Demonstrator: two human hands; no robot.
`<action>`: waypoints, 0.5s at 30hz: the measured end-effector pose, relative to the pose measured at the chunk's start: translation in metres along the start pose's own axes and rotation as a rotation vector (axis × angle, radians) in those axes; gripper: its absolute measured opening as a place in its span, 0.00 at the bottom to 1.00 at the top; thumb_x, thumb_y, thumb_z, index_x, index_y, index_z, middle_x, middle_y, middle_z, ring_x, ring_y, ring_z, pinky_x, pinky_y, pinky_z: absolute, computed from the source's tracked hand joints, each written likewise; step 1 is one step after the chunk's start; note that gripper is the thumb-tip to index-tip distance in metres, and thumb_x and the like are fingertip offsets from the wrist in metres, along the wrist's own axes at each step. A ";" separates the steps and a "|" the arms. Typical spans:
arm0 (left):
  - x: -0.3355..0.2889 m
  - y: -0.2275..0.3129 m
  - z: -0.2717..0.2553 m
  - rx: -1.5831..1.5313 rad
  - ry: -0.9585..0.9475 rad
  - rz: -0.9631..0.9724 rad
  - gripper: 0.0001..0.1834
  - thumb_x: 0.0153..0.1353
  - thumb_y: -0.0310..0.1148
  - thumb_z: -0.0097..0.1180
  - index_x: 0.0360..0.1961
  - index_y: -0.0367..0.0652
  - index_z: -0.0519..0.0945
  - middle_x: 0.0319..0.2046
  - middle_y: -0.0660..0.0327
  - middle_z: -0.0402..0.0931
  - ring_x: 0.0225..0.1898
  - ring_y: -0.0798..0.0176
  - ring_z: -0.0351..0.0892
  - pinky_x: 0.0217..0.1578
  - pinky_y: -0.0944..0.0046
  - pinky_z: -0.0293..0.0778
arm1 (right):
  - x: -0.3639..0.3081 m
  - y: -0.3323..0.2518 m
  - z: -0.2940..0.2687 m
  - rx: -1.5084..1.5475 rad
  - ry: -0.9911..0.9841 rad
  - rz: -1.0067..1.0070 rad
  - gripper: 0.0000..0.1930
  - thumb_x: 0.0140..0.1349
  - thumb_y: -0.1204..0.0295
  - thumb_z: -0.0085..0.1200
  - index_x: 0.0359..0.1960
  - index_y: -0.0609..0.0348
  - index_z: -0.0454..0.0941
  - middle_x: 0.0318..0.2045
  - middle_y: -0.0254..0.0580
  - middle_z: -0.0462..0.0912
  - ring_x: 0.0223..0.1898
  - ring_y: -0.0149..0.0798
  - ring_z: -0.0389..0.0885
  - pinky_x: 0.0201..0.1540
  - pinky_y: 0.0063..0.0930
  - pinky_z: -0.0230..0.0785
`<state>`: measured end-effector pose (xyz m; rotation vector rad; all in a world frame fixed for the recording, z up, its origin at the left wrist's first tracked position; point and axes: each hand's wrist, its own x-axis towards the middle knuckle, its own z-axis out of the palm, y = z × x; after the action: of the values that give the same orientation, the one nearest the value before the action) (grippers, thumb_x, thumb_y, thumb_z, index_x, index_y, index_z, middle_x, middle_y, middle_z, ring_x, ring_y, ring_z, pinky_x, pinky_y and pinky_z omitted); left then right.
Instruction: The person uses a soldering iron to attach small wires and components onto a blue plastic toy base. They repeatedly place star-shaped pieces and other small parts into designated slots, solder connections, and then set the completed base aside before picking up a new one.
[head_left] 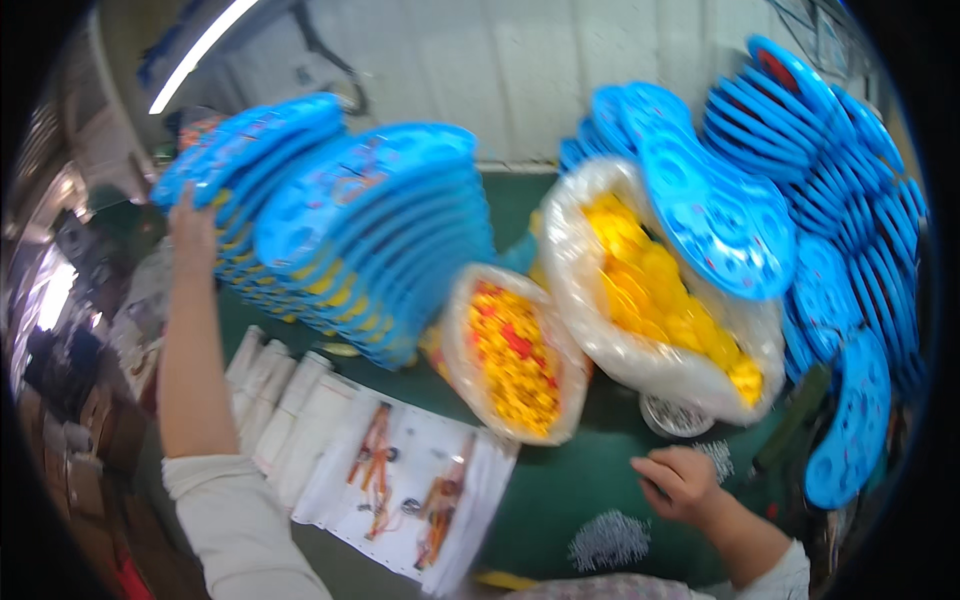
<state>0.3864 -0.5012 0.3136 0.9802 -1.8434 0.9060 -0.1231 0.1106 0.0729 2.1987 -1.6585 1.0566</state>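
My left hand (192,235) reaches to the far left, its blurred fingers stretched up against the end of a stack of curved blue plastic panels (345,185). Yellow parts show between the panels of that stack. My right hand (683,482) hovers above the green table at the lower right, fingers curled in. Whether anything small is pinched in them is hidden. Close by lie a loose pile of small silvery pieces, perhaps screws (610,541), and a round dish (677,416) of similar pieces.
A large plastic bag of yellow discs (650,290) stands mid-right, with a blue panel (715,215) leaning over it. Beside it sits a smaller bag of yellow and red parts (510,355). White sheets with orange-wired components (400,480) lie in front. More blue panels (850,200) are piled right.
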 end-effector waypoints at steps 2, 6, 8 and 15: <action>0.001 -0.032 -0.025 -0.576 0.017 -0.569 0.26 0.67 0.31 0.64 0.64 0.37 0.75 0.52 0.46 0.81 0.54 0.48 0.81 0.57 0.51 0.75 | 0.011 0.000 0.012 0.064 -0.041 -0.069 0.20 0.52 0.75 0.70 0.49 0.56 0.84 0.36 0.41 0.84 0.27 0.42 0.83 0.28 0.35 0.76; -0.030 0.175 -0.022 -0.771 0.269 -0.481 0.24 0.70 0.33 0.61 0.65 0.40 0.74 0.59 0.51 0.77 0.63 0.55 0.76 0.60 0.56 0.74 | 0.007 0.021 -0.002 -0.153 -0.004 -0.027 0.14 0.55 0.75 0.69 0.43 0.57 0.84 0.35 0.39 0.82 0.30 0.40 0.81 0.31 0.34 0.75; -0.040 0.289 -0.086 -0.629 0.273 -0.044 0.23 0.70 0.29 0.58 0.65 0.40 0.74 0.65 0.48 0.71 0.68 0.50 0.70 0.65 0.53 0.69 | 0.010 0.040 -0.012 -0.168 0.063 0.097 0.12 0.57 0.76 0.67 0.43 0.58 0.84 0.34 0.42 0.83 0.33 0.46 0.82 0.35 0.38 0.76; -0.116 0.514 -0.155 -1.177 -0.456 0.667 0.19 0.57 0.19 0.64 0.51 0.41 0.81 0.50 0.52 0.80 0.55 0.45 0.80 0.58 0.50 0.76 | 0.030 0.158 0.003 -0.272 0.216 0.643 0.10 0.62 0.70 0.64 0.44 0.58 0.84 0.38 0.50 0.84 0.42 0.55 0.83 0.44 0.46 0.76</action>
<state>0.0260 -0.1142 0.1648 -0.2170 -2.5902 -0.2081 -0.2606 0.0301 0.0489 1.3515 -2.2984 1.0634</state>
